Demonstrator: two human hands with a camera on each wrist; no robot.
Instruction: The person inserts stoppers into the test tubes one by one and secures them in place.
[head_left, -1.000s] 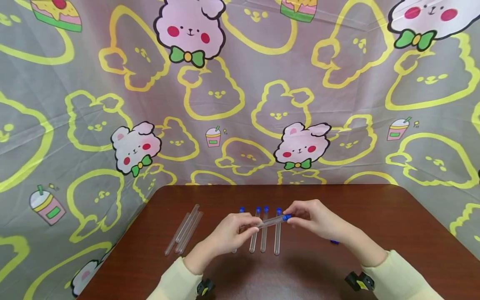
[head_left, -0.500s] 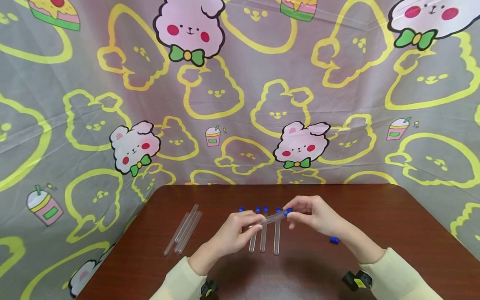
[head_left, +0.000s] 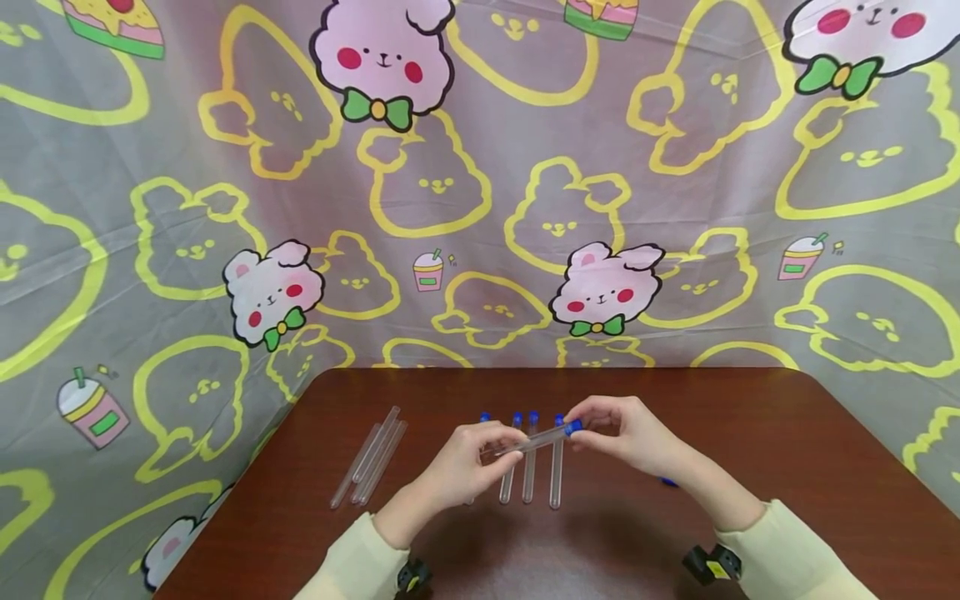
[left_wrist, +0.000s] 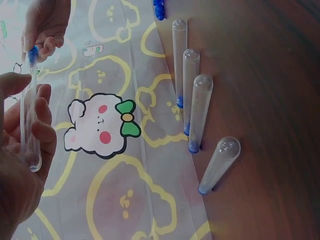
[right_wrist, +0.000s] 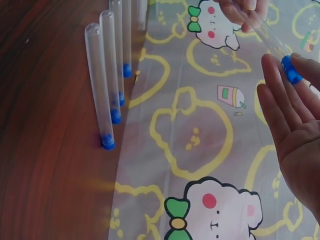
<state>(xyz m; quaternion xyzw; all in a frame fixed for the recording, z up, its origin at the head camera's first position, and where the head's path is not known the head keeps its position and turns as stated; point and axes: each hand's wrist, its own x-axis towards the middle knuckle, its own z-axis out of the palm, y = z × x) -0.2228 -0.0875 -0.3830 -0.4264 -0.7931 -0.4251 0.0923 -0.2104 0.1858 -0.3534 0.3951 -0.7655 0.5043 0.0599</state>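
My left hand [head_left: 468,467] grips a clear test tube [head_left: 546,437] around its body, with the thumb on one side and curled fingers on the other. The tube is held above the table, tilted so its capped end is up to the right. On that end sits a blue cap [right_wrist: 291,69], which my right hand [head_left: 630,433] pinches between thumb and fingers. How deep the cap sits cannot be told. Behind the hands, several blue-capped test tubes [head_left: 556,475] lie side by side on the table, caps away from me; my left hand partly hides the leftmost.
Several uncapped test tubes [head_left: 367,462] lie in a loose pile at the left of the brown table [head_left: 720,400]. A loose blue cap [head_left: 668,481] shows beside my right forearm, which partly covers it. A patterned cloth [head_left: 480,250] hangs just behind the table.
My right fingers have shifted a little around the cap, and the tube's capped end has risen slightly. The loose cap came into fuller view half a second ago and is now partly covered again.
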